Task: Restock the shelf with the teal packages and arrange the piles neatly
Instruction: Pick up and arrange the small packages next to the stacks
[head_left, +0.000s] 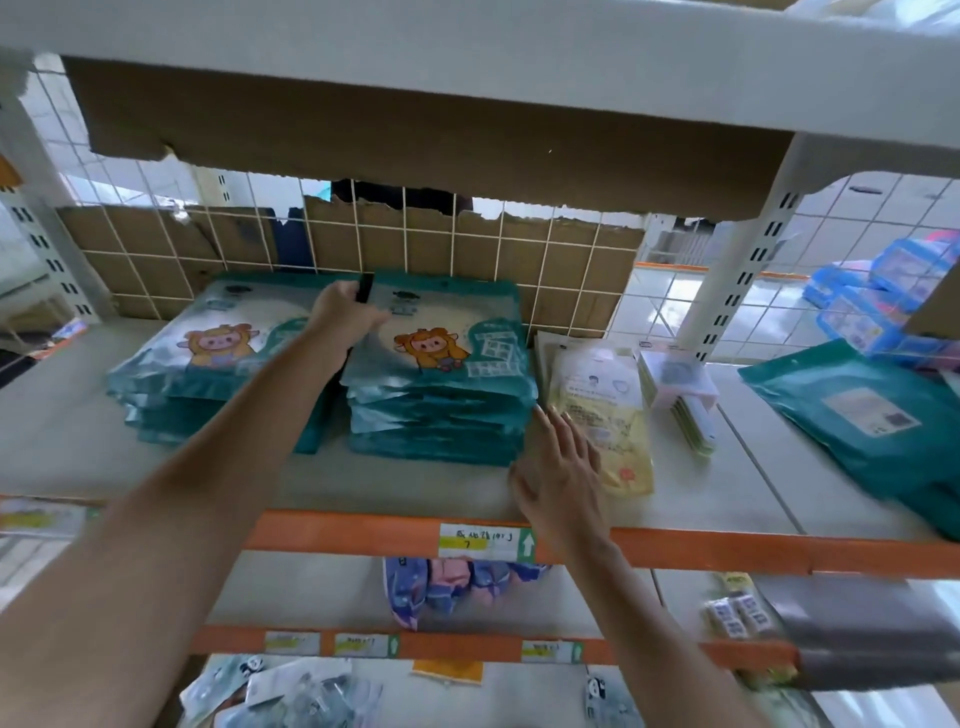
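Teal pile (441, 405), btwn L grip (343, 312), R grip (563, 467)

The shelf-edge label (485, 543) on the orange beam (363, 532) shows a handwritten 7 and an upward arrow.

Bare forearms (208, 493), bare wrists (589, 545), bare left hand (340, 312), bare right hand (563, 470)

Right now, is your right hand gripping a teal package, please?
No, the right hand is open, fingers straight beside the right teal pile.
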